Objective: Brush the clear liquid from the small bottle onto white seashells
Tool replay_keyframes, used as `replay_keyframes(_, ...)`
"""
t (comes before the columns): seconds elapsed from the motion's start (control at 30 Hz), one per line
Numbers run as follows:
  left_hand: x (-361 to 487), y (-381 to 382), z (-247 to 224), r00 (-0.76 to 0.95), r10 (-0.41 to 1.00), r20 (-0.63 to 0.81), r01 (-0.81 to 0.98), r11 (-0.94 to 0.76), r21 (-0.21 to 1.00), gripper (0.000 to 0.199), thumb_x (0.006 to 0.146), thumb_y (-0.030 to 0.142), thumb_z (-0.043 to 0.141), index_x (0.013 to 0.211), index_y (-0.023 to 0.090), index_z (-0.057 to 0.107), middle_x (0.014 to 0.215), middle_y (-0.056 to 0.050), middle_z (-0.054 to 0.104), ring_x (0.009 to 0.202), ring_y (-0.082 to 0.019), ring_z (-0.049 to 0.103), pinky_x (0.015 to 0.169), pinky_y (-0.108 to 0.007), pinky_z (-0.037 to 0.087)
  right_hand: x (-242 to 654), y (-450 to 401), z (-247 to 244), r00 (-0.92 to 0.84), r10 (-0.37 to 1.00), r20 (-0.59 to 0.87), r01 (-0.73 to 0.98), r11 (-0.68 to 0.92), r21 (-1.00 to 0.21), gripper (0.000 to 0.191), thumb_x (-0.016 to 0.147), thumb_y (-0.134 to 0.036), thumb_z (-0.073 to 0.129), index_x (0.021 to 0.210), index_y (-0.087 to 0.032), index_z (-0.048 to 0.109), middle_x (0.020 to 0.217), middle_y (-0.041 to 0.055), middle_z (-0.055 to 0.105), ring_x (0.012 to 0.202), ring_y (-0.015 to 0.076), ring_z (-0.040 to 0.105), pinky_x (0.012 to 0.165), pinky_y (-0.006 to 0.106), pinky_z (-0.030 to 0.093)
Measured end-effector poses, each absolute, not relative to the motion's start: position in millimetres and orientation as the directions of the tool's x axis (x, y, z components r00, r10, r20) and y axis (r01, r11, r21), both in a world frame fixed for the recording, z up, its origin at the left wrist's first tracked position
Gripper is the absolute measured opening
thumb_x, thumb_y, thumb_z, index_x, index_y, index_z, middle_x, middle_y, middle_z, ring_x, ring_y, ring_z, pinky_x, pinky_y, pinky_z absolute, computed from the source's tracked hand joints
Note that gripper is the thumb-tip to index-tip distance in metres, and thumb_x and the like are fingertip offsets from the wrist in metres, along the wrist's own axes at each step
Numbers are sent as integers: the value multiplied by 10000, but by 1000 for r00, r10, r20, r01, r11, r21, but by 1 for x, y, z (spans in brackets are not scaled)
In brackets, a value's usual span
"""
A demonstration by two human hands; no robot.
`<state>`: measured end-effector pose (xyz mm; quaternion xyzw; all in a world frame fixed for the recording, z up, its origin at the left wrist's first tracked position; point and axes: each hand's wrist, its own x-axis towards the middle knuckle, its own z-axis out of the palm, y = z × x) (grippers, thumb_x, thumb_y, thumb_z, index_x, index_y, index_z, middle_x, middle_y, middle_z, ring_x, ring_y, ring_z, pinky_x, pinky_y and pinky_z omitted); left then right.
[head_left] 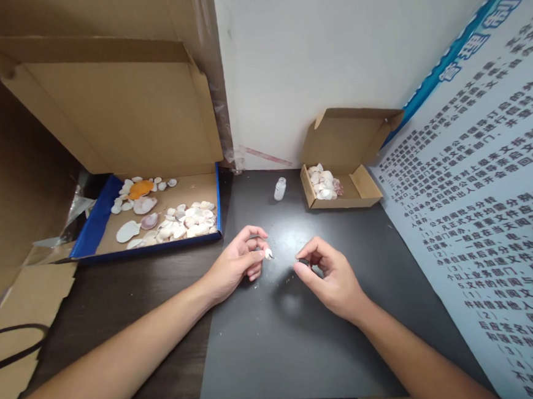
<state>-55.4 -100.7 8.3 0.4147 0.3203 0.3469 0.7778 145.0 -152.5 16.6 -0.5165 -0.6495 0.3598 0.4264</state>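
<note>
My left hand (241, 260) pinches a small white shell (268, 254) between thumb and fingers; a tiny dark spot or tip shows at its lower right edge. To the right, my right hand (330, 274) closes thumb and forefinger on a small black object (303, 262), short and rounded; its exact kind is hard to make out. The two hands are apart, both above the dark grey mat (260, 360). Beyond them a small clear bottle (280, 189) with whitish contents stands on the mat.
At the back left, an open blue-edged cardboard box (77, 245) holds several shells (194, 220) and an orange shell (141, 189). A smaller open box (367, 185) with white shells (323, 186) sits back right. A printed poster (493, 206) borders the right side; a white wall (328, 47) rises behind.
</note>
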Motion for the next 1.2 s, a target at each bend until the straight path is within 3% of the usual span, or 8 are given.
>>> replay_keyframes(0.4, -56, -102, 9, 548, 808, -216, -282, 421, 862, 332, 788, 245, 715, 1021, 214, 481, 821, 48, 544, 452, -14, 348, 449, -190, 301, 144, -153, 17, -64, 992, 112, 407, 128, -904, 157, 817, -259, 624, 750, -214, 489, 574, -66, 444, 502, 98, 415, 498, 225, 349)
replay_keyframes(0.57, -55, -102, 10, 550, 807, -217, -278, 422, 863, 329, 794, 246, 711, 1024, 214, 477, 833, 45, 545, 455, -12, 348, 446, -187, 301, 143, -154, 18, -122, 984, 129, 313, 161, -936, 117, 849, -294, 617, 823, -214, 536, 604, -51, 491, 537, 114, 472, 528, 231, 407)
replay_keyframes(1.03, -55, -102, 12, 543, 811, -218, -279, 419, 864, 330, 791, 250, 718, 1022, 210, 485, 826, 41, 542, 460, -15, 349, 450, -187, 312, 142, -151, 18, -25, 986, 164, 428, 159, -890, 122, 844, -276, 622, 803, -209, 529, 598, -50, 496, 518, 105, 476, 500, 218, 397)
replay_keyframes(1.2, -55, -102, 11, 541, 812, -219, -285, 422, 861, 337, 786, 254, 728, 1019, 210, 488, 825, 42, 544, 458, -15, 349, 445, -184, 314, 142, -152, 17, -62, 986, 152, 426, 164, -889, 124, 839, -272, 628, 802, -211, 526, 598, -51, 493, 527, 108, 480, 511, 221, 403)
